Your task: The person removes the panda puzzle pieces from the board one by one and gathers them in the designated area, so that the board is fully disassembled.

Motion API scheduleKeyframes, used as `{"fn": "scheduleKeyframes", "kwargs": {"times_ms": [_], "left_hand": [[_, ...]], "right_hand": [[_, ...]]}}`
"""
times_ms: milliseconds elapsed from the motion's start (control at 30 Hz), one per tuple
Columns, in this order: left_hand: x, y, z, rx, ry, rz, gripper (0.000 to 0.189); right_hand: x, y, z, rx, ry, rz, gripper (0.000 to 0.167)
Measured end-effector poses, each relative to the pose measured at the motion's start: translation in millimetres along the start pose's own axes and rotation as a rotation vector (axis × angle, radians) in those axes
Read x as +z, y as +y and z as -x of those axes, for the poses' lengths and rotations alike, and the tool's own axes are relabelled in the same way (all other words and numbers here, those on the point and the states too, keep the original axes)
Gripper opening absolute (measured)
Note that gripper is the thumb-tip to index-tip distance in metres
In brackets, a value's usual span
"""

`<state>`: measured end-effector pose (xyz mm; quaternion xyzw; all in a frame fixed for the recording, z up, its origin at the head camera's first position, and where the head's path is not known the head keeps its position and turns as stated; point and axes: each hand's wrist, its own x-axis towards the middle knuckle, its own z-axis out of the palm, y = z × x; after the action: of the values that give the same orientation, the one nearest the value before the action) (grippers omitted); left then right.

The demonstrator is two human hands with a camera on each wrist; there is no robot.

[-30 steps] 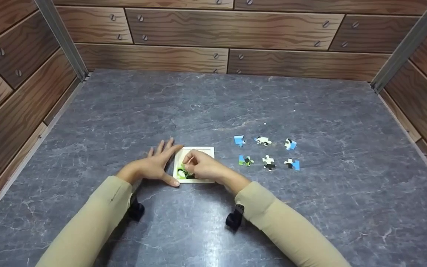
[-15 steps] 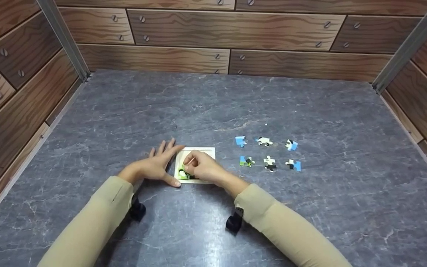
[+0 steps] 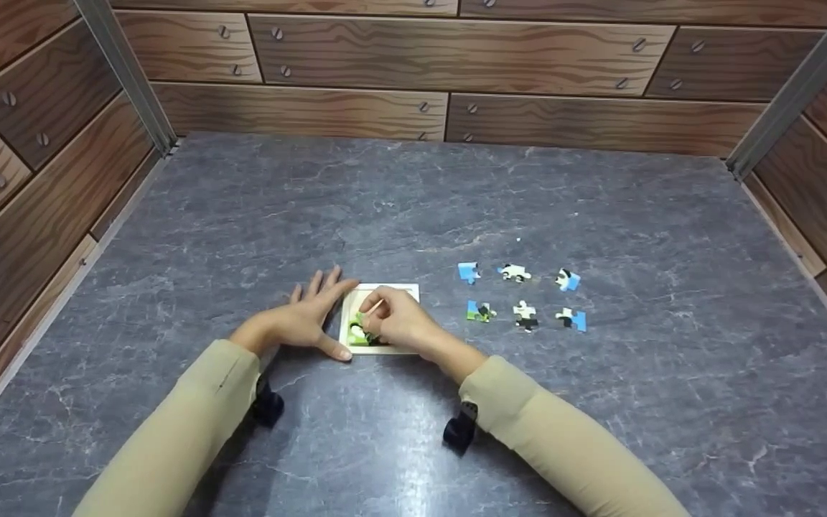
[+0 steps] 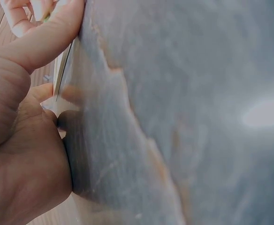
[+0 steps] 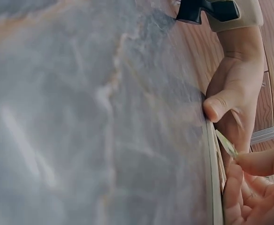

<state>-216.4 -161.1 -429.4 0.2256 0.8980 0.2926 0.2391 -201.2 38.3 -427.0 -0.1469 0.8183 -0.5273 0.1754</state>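
Note:
A small square jigsaw tray (image 3: 385,350) with a pale rim lies on the table. My left hand (image 3: 302,316) is beside it with fingers spread, the index finger at its upper left and the thumb by its near left corner. My right hand (image 3: 400,319) is over the tray, pinching a green, white and black puzzle piece (image 3: 358,332) between thumb and fingers. In the right wrist view this puzzle piece (image 5: 227,144) stands tilted, its lower edge right at the tray. The right hand hides much of the tray's inside.
To the right of the tray, several loose puzzle pieces lie in two rows, among them a blue corner piece (image 3: 468,271) and a white-and-black piece (image 3: 525,316). Wood-patterned walls (image 3: 356,54) bound the grey marbled table (image 3: 413,194) at the back and sides.
The right hand's fingers have shifted slightly over the tray, still with the puzzle piece. The left hand stays at the tray's left side, and the loose pieces lie as before.

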Motion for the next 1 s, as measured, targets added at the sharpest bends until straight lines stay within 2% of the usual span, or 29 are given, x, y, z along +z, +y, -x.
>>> {"fn": "scheduleKeyframes", "kwargs": {"times_ms": [167,533,833,1000], "left_hand": [[0.6,0.0,-0.2,-0.007,-0.004,-0.005,0.116],[-0.1,0.4,-0.9,-0.025,-0.001,-0.012,0.116],[-0.1,1.9,-1.2,-0.019,0.007,-0.016,0.116],[-0.5,2.0,-0.9,-0.033,-0.001,0.002,0.116]], "right_hand": [[-6.7,-2.2,3.3,0.033,-0.011,-0.092,0.01],[-27.4,-1.3,16.2,0.003,0.04,-0.136,0.009],[-46.9,2.9,28.8,0.022,0.074,-0.185,0.009],[-57.1,6.1,37.0,0.042,0.089,-0.167,0.01]]}}
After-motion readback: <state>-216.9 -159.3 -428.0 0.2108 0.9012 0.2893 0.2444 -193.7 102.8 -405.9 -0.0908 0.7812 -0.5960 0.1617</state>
